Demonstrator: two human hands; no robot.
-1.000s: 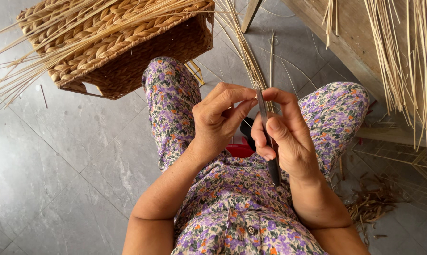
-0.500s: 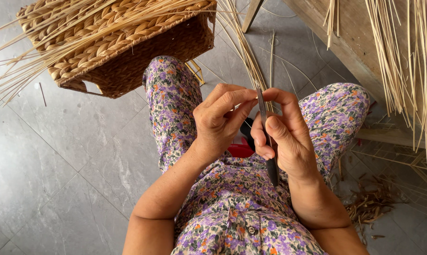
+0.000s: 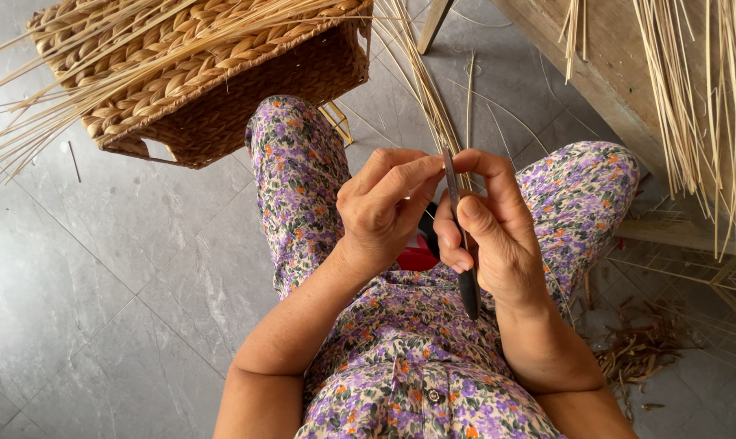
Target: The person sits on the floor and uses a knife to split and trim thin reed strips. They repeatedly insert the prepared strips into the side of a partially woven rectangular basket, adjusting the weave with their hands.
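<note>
Hands: two, both the person's own, raised together over the lap between the knees.
Left hand [image 3: 380, 207]: fingers curled, thumb and forefinger pinched on the top of the reed strip, just beside the other hand.
Right hand [image 3: 490, 232]: closed around one knife, thumb pressed along it.
Knife [image 3: 464, 268]: one — dark handle pointing down toward the lap, thin grey blade pointing up between the two thumbs.
Reed strip [image 3: 433, 106]: one thin pale strand, running from the fingertips up and away toward the basket; it sits against the blade.
Basket [image 3: 222, 89]: one, woven and brown, tipped on the floor beyond the left knee, with many loose reeds fanning out of it — too many to count.
Reed bundle [image 3: 701, 97]: one hanging mass of strands at far right, beside a wooden beam [image 3: 596, 73].
Scraps [image 3: 636, 349]: one small heap of shavings on the grey tiled floor [image 3: 100, 284], by the right knee.
Clothing: floral purple fabric on both legs and body.
</note>
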